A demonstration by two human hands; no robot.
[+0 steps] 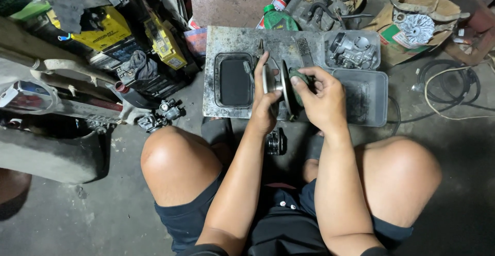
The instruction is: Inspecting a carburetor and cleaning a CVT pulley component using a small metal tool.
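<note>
metal pulley disc between left hand and right hand (edge-on).

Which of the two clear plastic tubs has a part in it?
The far tub, beyond the right hand; it holds a metal carburetor. The near tub looks empty.

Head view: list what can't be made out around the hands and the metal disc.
- Metal disc: far face hidden by left hand.
- Green pad: mostly covered by right hand.
- Small part on the floor: between the forearms, too dark to identify.
</note>
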